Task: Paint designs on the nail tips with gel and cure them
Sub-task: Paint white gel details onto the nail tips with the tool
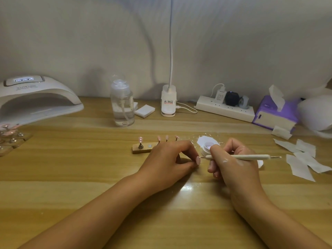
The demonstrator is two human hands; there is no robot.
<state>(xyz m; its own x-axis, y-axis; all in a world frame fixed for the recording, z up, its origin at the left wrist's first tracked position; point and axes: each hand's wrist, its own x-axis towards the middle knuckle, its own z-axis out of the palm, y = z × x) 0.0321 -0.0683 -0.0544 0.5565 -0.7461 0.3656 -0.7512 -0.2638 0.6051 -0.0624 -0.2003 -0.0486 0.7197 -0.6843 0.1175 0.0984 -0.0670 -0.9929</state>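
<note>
Pink nail tip (198,160), pinched between thumb and forefinger of the left hand (168,162), held low over the wooden desk (89,177) at centre of view. The other fingers are curled under. The right hand (233,164) grips a white dotting tool (239,157) like a pen. Its fine metal point reaches the tip's near edge; touching or just short, cannot tell.

Step, by my reading: design work on one tip taken off its stand, curing not yet begun for it.

Next move likely calls for:
- small, steady strokes, both wrists braced on the wood
- a reload from the white gel pot (208,147), just behind the right fingers
- then the tip back on the holder block (142,149) and across to the curing lamp (36,101), far left rear, its display lit

Room and edges:
- Holder block sits just beyond the left knuckles, with standing tips (166,137) upright on it. A careless lift of that hand could knock them.
- Paper wipes (301,159) lie near the tool's tail end, to the right.
- Pump bottle (122,105) stands well back, off the line to the lamp mouth. Bare wood shows along that line.
- More tip stands (10,137) crowd the lamp's front left corner.
- Desk's near edge is out of view beneath the forearms.
</note>
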